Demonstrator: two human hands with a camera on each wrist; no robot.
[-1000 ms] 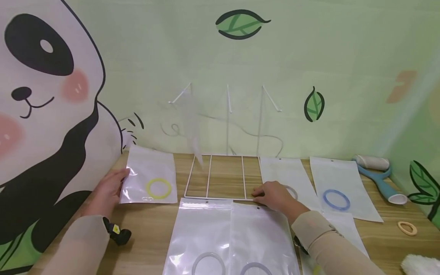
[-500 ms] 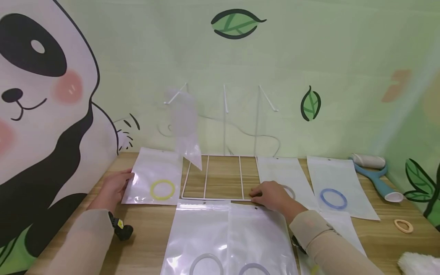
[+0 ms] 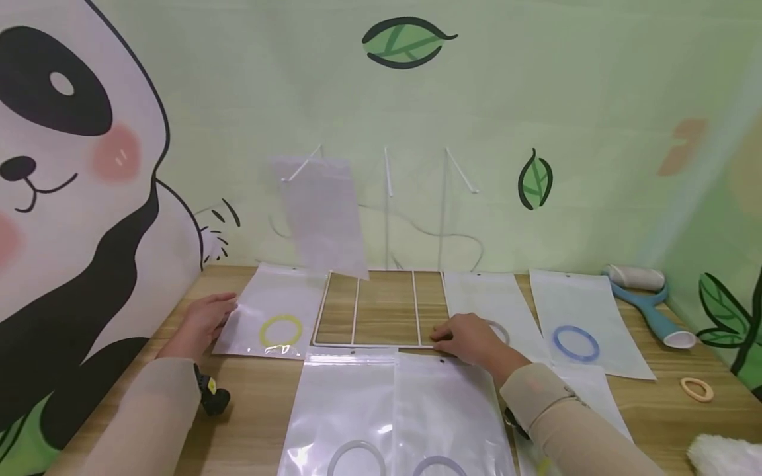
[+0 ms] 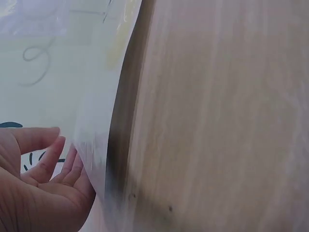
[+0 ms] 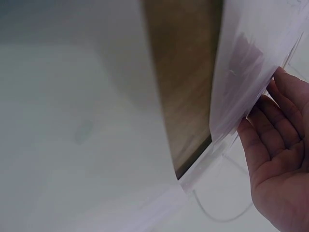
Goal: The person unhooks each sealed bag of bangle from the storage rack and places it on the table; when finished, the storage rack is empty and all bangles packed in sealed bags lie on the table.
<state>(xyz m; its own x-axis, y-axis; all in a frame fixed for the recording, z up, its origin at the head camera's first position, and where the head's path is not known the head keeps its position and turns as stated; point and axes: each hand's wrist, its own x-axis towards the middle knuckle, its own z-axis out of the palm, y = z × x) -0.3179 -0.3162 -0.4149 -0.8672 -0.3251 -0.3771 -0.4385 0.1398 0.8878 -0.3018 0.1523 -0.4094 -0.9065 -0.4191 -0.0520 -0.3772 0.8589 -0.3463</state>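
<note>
My left hand [image 3: 205, 318] is at the left edge of a clear zip bag [image 3: 247, 334] with a yellow ring [image 3: 281, 330] inside. The bag lies beside the base of a white wire rack [image 3: 355, 307]. In the left wrist view, the fingers [image 4: 72, 169] touch the bag's edge, with the thumb off it. With my right hand [image 3: 473, 338] I pinch the front bar of the rack near its right corner. On the rack's left hook hangs a translucent bag [image 3: 324, 215], face-on. Two hooks on the right hold nothing.
Two bags, one [image 3: 351, 390] with a pale ring and one [image 3: 452, 403] with a greyish ring, lie in front of the rack. More ringed bags [image 3: 586, 297] lie at right, near a blue-handled lint roller [image 3: 655, 307], a wooden ring [image 3: 696, 390] and white fluff [image 3: 723, 456].
My left hand has slid the yellow-ring bag right, up to the rack's base, and the bag lies flatter. The hanging bag has turned from edge-on to face-on. My right hand has stayed put.
</note>
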